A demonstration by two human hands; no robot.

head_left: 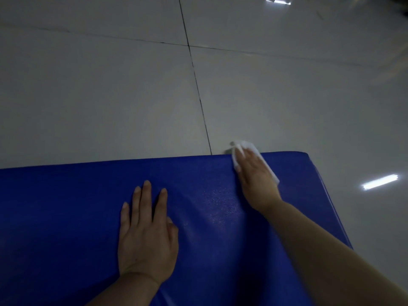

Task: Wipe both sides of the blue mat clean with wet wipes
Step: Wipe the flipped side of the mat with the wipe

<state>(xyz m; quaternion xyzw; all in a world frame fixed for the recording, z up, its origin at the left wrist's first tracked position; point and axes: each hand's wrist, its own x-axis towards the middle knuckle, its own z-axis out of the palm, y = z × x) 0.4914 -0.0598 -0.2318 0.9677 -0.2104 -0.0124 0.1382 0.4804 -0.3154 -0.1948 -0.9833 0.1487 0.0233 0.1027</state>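
Observation:
A blue mat (66,206) with a fine-grained surface lies flat on the floor and fills the lower part of the view. My left hand (146,230) rests flat on the mat near its middle, fingers straight and slightly spread. My right hand (256,180) presses a white wet wipe (249,147) onto the mat's far edge close to the far right corner. The wipe sticks out beyond the fingertips over the edge and along the hand's right side. A damp, shiny patch shows on the mat between the two hands.
The mat lies on a glossy pale tiled floor (110,96) with dark grout lines. Ceiling lights reflect in the tiles at the right and at the top right. The mat's right edge runs diagonally under my right forearm.

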